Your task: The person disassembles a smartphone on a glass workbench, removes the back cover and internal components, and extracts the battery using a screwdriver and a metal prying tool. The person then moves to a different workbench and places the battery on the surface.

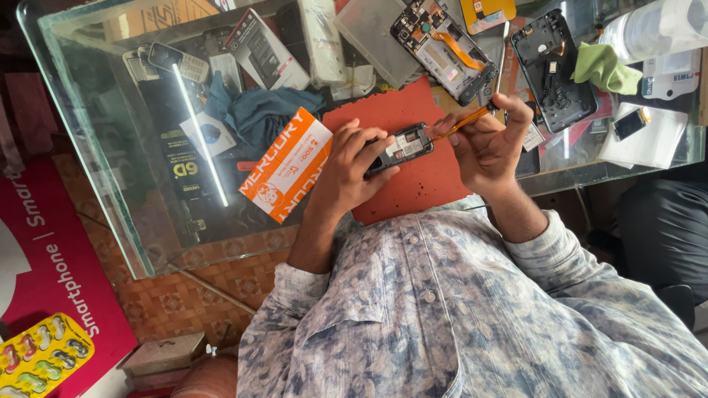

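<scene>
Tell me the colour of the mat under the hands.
The mat is red, seen in the head view.

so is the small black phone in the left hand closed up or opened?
Opened. The small black phone in the left hand shows bare internals, no back cover; the right hand holds an orange-handled tool to it.

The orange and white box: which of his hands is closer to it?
Left. The left hand lies just beside the orange and white box, holding the small phone; the right hand is farther right.

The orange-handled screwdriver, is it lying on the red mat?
No, the right hand holds the orange-handled screwdriver above the red mat, its tip at the small opened phone.
</scene>
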